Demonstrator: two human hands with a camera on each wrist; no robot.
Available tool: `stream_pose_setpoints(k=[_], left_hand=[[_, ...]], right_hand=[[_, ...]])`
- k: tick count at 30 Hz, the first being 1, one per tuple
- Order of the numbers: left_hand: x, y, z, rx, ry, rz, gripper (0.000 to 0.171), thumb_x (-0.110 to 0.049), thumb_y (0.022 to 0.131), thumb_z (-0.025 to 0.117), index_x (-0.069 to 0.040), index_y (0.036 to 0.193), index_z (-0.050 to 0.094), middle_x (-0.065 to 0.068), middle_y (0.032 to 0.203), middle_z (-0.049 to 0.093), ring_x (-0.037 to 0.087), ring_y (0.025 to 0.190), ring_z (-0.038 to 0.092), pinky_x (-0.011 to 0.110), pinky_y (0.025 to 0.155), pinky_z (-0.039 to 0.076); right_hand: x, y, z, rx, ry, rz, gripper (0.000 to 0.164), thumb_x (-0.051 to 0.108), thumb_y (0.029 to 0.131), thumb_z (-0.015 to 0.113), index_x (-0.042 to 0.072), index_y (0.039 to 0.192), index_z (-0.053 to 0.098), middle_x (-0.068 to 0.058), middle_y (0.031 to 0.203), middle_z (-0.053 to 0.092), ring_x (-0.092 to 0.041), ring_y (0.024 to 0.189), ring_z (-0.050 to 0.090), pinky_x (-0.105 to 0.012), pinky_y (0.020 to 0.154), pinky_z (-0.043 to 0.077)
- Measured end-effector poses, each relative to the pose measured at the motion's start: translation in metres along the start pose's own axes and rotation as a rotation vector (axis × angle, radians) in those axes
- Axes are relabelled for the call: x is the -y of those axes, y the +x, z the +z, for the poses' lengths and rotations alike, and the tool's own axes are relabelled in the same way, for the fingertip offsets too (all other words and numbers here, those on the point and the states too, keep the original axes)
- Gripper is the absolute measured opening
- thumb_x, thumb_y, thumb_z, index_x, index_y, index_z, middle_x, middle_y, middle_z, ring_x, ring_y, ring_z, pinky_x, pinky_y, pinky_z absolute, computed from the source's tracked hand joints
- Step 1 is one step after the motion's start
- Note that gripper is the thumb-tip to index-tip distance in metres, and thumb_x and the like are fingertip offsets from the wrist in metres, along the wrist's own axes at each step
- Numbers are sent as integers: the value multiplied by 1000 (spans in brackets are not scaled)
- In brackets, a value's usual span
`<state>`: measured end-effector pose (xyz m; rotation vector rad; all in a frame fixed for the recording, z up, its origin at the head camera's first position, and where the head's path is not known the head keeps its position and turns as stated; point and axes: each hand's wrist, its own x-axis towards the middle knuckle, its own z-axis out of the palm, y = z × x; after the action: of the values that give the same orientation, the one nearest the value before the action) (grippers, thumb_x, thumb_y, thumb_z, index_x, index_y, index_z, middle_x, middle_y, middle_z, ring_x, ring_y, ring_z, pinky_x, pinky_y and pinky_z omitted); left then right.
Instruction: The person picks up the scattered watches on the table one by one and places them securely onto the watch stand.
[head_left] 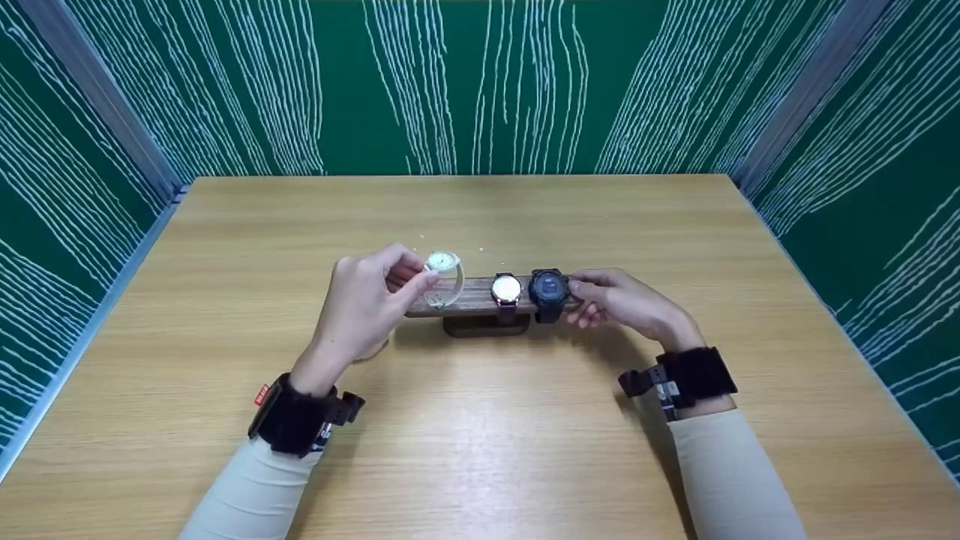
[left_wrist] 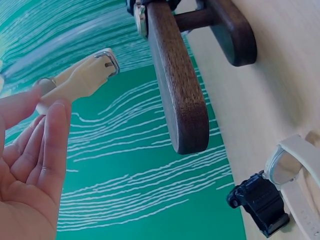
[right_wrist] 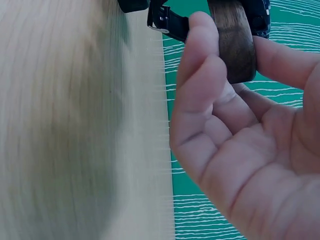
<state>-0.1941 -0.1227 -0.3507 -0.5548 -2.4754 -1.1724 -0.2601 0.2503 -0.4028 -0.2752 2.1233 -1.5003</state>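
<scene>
My left hand (head_left: 360,296) pinches a cream wristwatch (head_left: 442,262) between thumb and fingers; its strap forms a buckled loop (left_wrist: 87,77) in the left wrist view. The watch is held above the left part of a dark wooden watch stand (head_left: 476,298), apart from the bar. My right hand (head_left: 626,304) holds the bar's right end, thumb on one side and fingers on the other, as the right wrist view shows at the bar end (right_wrist: 237,55). A black digital watch (head_left: 549,286) sits on the bar beside that hand. Left of it is a round, pale-faced watch (head_left: 506,289) with a dark strap.
In the left wrist view, a white-strapped watch (left_wrist: 302,160) and a black watch (left_wrist: 260,202) lie on the wooden table (head_left: 480,450); my left hand mostly hides them in the head view. Green panels (head_left: 480,90) with white lines surround the table's back and sides.
</scene>
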Motion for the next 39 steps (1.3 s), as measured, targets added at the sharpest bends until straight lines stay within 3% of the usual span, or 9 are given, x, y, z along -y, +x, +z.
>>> stream_pose_setpoints(k=[15,25,39], left_hand=[[2,4,-12,-59,50,-49,19,-21,97,81,-3,102,75,8,93,79,16,79,75,29,73,63],[7,4,-21,-109,124,-101,24,-23,97,81,-1,100,74,10,90,79,21,77,75,33,72,63],[32,-9,-18,-142,240,-62,21,-17,95,82,1,93,73,13,85,78,25,73,75,39,70,64]], right_hand=[[0,-3,4,-62,9,-2,48,18,111,53,-9,150,47,-13,96,73,-16,81,69,-29,80,62],[1,-4,5,-83,-24,10,52,18,111,55,-8,154,44,-20,104,73,-17,83,70,-30,81,63],[1,-5,6,-85,-43,0,53,17,111,55,-7,156,42,-23,112,72,-21,88,72,-27,80,62]])
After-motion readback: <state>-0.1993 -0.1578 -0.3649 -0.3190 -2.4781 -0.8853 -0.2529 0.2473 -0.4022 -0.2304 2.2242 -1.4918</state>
